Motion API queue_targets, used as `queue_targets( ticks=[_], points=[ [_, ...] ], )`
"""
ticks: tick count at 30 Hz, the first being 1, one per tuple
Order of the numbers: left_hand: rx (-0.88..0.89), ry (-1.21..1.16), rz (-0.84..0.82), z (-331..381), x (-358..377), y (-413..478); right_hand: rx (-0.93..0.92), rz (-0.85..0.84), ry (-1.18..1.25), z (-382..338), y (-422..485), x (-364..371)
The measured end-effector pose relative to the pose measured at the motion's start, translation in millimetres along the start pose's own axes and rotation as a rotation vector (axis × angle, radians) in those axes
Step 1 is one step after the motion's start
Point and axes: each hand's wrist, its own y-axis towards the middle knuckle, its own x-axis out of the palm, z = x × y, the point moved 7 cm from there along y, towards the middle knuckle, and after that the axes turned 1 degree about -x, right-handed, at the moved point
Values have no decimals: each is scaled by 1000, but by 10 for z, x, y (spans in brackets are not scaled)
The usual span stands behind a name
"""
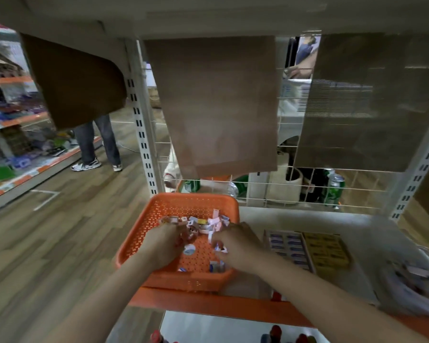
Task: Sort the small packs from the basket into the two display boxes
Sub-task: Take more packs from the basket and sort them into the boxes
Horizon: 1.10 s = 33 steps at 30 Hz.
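Orange shelf edge [208, 304] nearest. Both hands in orange basket [183, 203] at shelf's front-left: left hand [160, 245] grips a bunch of small packs [214, 224], right hand [239, 242] pinches a few. Just right: blue display box [289, 246], yellow display box [326, 251]. Behind: wire grid [307, 189], hanging cardboard [221, 107]. Wood floor [47, 231] left.

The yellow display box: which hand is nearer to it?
Right. The right hand is in the basket's right side, left of the yellow display box. The left hand is farther left, in the basket's middle.
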Motion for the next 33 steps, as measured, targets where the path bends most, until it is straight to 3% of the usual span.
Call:
queue_targets(
  ticks=[6, 14, 25, 29, 33],
  points=[
    [-13, 45, -73, -81, 60, 18, 229, -151, -218, -40, 316, 400],
    [70, 22, -295, -107, 325, 37, 293, -319, -442, -82, 443, 667],
    [219, -31, -417, 43, 559, 74, 309, -252, -74, -167, 419, 643],
    [151, -10, -341, -8, 497, 105, 233, -58, 142, -194, 399, 441],
    [88, -37, -157, -55, 247, 108, 117, 84, 277, -131, 348, 231]
  ],
)
